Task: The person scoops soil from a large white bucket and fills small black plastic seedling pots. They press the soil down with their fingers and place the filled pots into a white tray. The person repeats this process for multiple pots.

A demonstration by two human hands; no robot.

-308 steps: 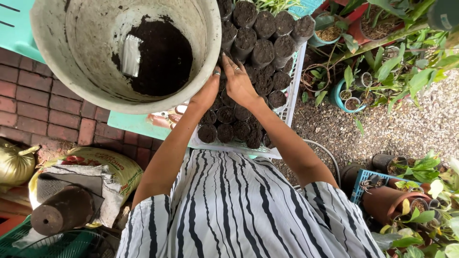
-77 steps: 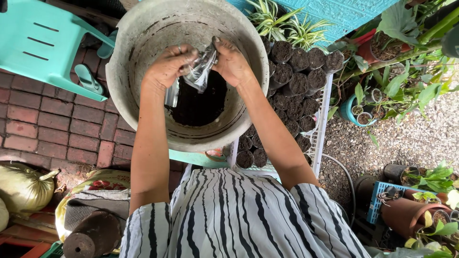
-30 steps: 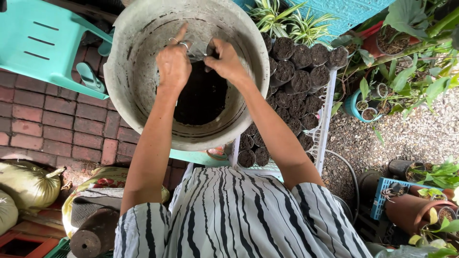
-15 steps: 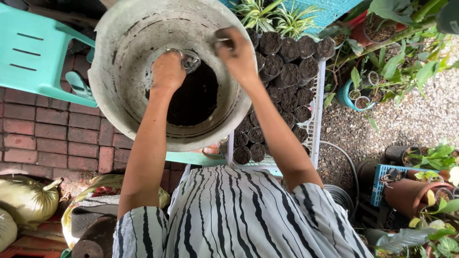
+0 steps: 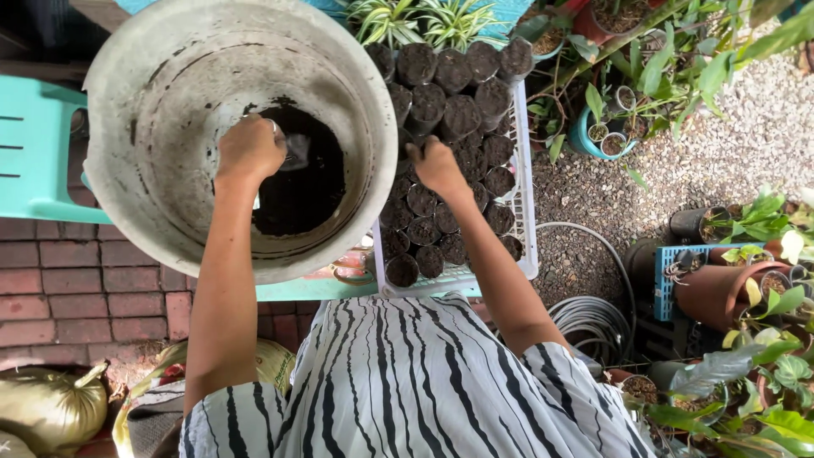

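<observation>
Head view: both hands busy over soil and seedling bags.
Left hand (image 5: 248, 148) is inside the big grey basin (image 5: 136, 93), fist closed on a metal scoop (image 5: 292, 148) over dark soil (image 5: 297, 182); right hand (image 5: 434, 164) rests among soil-filled bags (image 5: 441, 93) in the white tray (image 5: 526, 212), grip unclear.

The person wears a loose garment (image 5: 407, 382) of white cloth with black wavy stripes. The stripes are uneven, some thick and some thin, and they run mostly along the body. The cloth covers the body and the upper arms. Both forearms are bare. The left hand (image 5: 248, 148) and the right hand (image 5: 437, 165) wear no gloves.
</observation>
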